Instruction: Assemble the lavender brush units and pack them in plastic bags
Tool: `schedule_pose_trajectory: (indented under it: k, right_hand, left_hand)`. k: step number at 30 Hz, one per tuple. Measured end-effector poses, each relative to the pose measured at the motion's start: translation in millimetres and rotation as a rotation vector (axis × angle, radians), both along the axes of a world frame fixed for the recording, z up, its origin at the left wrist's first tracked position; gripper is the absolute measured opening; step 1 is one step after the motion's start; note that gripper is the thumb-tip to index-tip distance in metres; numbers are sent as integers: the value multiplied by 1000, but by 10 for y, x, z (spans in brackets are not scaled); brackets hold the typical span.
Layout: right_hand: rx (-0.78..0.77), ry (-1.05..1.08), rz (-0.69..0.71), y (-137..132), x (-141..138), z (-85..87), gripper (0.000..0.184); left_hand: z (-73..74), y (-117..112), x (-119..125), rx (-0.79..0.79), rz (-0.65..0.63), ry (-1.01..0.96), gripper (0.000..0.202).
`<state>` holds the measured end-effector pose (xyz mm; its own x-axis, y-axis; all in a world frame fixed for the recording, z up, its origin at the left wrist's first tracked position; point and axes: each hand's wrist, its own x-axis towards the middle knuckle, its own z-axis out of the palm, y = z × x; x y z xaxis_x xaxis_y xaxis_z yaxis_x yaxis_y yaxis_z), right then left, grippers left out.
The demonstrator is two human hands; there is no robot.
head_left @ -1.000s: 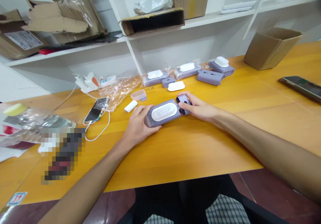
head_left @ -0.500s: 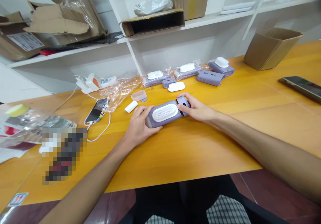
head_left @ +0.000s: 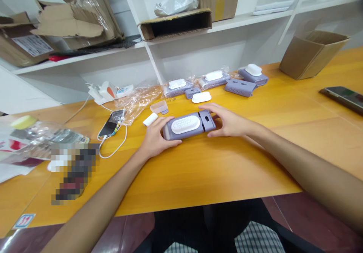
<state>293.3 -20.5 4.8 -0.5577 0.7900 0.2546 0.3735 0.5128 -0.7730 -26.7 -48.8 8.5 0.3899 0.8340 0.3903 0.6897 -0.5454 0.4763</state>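
A purple-grey plastic case (head_left: 184, 135) with a white oval bristle brush (head_left: 185, 124) on top lies on the table in front of me. My left hand (head_left: 155, 138) is closed around the left end of the case, thumb on the near side and fingers on the far side. At the right end, a small purple-grey end piece (head_left: 209, 120) with a dark hole sits against the case, a narrow dark gap between them. My right hand (head_left: 227, 121) spans this end piece, thumb at its near edge and fingers at its far edge.
Behind lie a loose white brush (head_left: 201, 97), a small purple-grey piece (head_left: 193, 92), a clear tray (head_left: 159, 107), a white cylinder (head_left: 150, 119) and several other cases. A charging phone (head_left: 112, 124) is left; another phone (head_left: 344, 98) and a cardboard box (head_left: 312, 54) are right.
My right thumb has moved off the top of the end piece to its near side. The end piece now lines up with the case. The view has shifted slightly.
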Motion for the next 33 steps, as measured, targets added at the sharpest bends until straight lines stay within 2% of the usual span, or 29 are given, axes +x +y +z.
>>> schedule_pose_trajectory:
  k: [3,8,17,27,30,33]
  right_hand:
    - [31,-146,-38,82,98,-1,85]
    - [-39,-191,-51,100,127,14,87]
    - [-50,-137,-31,14,52,32,83]
    - [-73,-132,0,9,21,64,81]
    - [-55,-147,49,41,41,71,78]
    - [-104,-161,88,82,126,81,76]
  left_hand:
    - [7,34,-39,-68,-12,21,82]
    - [25,17,-16,-163,-26,43,82]
    - [22,-67,28,-136,-50,26,74]
    - [23,-47,42,-156,-51,48,77]
    - [33,-13,28,-203,-126,75,80]
    - [15,42,-22,-239,-222,30,68]
